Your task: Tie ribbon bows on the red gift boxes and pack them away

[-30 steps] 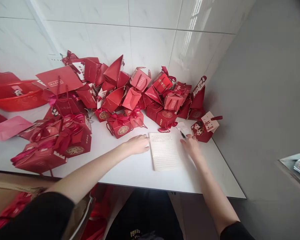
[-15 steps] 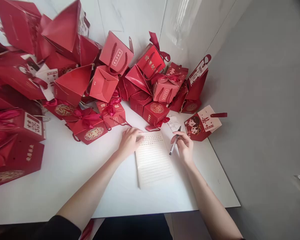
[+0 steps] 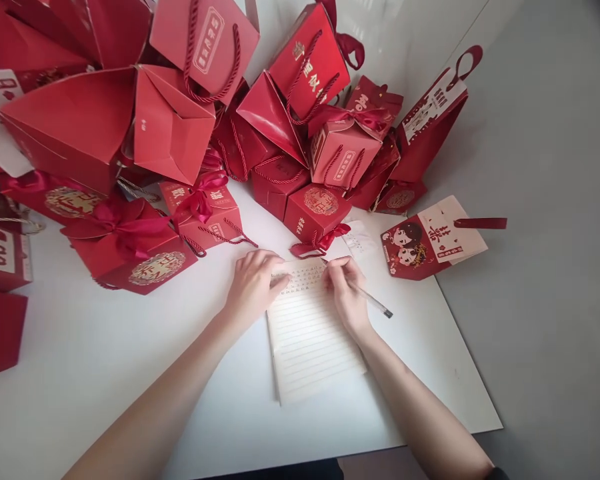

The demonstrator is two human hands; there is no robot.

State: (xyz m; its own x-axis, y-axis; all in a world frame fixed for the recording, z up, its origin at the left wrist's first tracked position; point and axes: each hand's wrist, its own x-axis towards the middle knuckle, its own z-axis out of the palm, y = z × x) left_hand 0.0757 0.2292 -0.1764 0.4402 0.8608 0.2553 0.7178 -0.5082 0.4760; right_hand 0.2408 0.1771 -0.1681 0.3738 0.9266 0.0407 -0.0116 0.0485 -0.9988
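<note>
囍 on card (image 3: pixel 450 233) (red), notebook (image 3: pixel 310 340) txt illeg.

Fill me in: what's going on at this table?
A person is at a white table with a lined notepad in front of them. The right hand grips a pen, tip at the top lines, where some writing shows. The left hand rests on the notepad's top left corner. Red gift boxes and bags are piled behind it. A paper slip and a red bag with a cartoon couple lie to the right.
</note>
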